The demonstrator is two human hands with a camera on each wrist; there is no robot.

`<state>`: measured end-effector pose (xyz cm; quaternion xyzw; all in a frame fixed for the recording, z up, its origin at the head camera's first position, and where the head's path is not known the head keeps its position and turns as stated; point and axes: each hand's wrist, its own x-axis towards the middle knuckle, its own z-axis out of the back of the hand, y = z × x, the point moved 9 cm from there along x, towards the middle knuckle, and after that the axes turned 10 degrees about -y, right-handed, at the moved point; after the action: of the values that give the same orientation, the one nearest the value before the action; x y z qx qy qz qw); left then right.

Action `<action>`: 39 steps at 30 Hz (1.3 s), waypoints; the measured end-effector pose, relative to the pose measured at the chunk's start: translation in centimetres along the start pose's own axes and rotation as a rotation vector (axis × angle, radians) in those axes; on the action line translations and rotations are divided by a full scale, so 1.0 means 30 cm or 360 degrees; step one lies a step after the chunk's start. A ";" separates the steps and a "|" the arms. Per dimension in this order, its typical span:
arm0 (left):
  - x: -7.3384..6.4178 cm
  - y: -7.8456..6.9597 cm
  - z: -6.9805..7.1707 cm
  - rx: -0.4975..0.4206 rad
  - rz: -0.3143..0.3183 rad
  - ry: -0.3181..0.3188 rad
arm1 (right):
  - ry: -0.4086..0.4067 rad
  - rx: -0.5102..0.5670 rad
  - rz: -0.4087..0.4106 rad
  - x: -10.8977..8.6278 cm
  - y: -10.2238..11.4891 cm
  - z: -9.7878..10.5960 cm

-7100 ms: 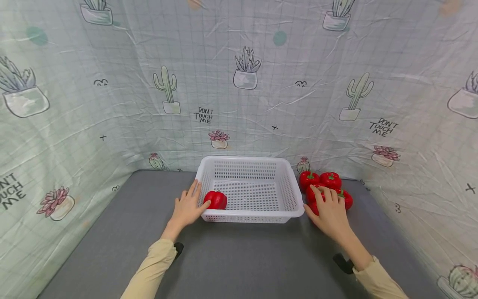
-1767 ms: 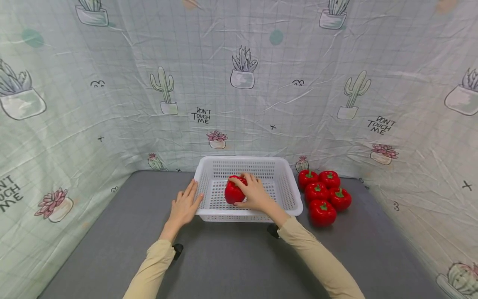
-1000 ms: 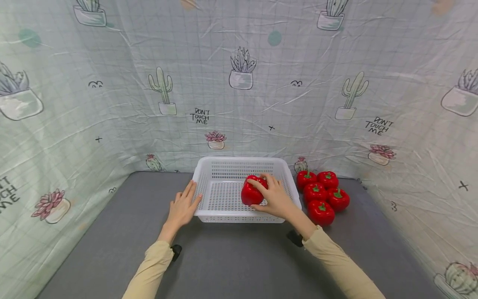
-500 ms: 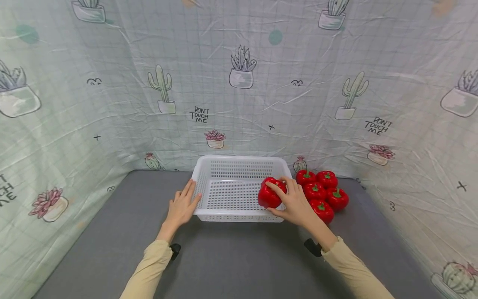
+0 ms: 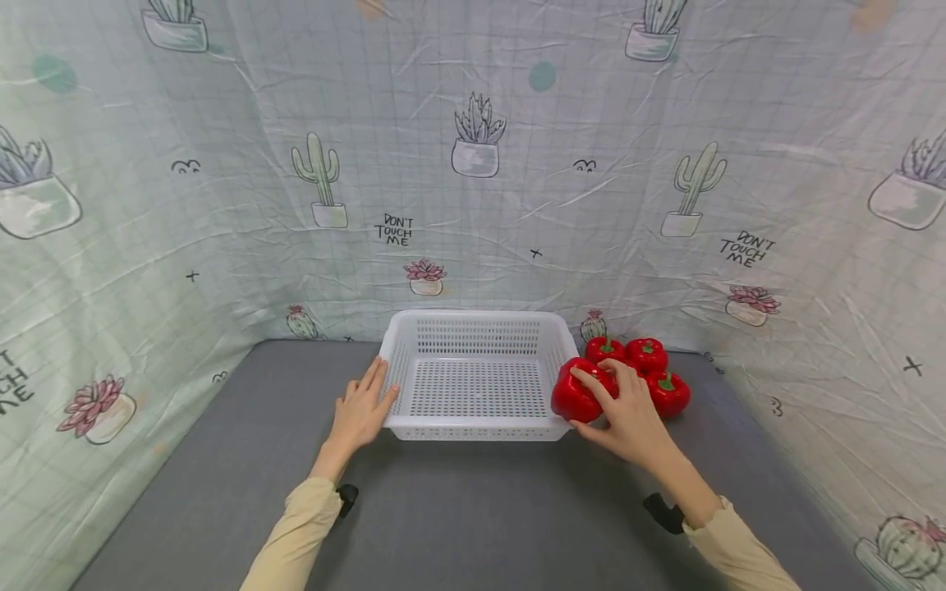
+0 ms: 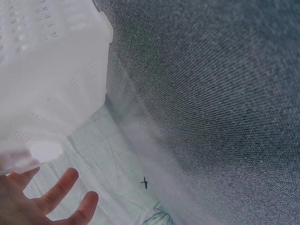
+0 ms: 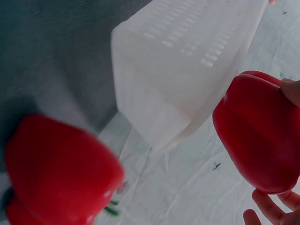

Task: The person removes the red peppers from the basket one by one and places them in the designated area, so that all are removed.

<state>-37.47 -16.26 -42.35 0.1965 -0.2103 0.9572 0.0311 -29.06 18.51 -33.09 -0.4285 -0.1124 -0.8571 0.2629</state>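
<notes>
My right hand [image 5: 630, 417] grips a red bell pepper [image 5: 576, 396] between thumb and fingers, over the right rim of a white slotted plastic basket [image 5: 480, 422]. The right wrist view shows this pepper [image 7: 260, 133] raised beside the basket's rim. My left hand [image 5: 360, 413] rests on the basket's left rim, fingers extended and thumb at the inner side. Through the basket, its slotted floor shows from end to end. More red bell peppers [image 5: 669, 396] with green stems stand to the right, partly hidden behind my right hand.
A dark grey cloth [image 5: 473, 517] covers the table. Behind and along both sides hangs a pale curtain [image 5: 562, 205] printed with cacti and succulents. The basket stands near the back of the table. In the right wrist view, another pepper [image 7: 61, 171] sits close by the basket.
Earlier a pepper lay in the basket while my right hand was at the right-hand group. Since then, my right hand has carried a pepper rightward from mid-basket to the right rim. My left hand stays.
</notes>
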 end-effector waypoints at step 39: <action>-0.004 0.001 0.008 -0.0038 -0.0023 -0.0064 | -0.0192 -0.0315 -0.0340 -0.250 -0.382 0.201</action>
<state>-37.27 -16.40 -42.22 0.2168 -0.2209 0.9502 0.0360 -27.53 33.27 -35.01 -0.4887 -0.0879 -0.8598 0.1193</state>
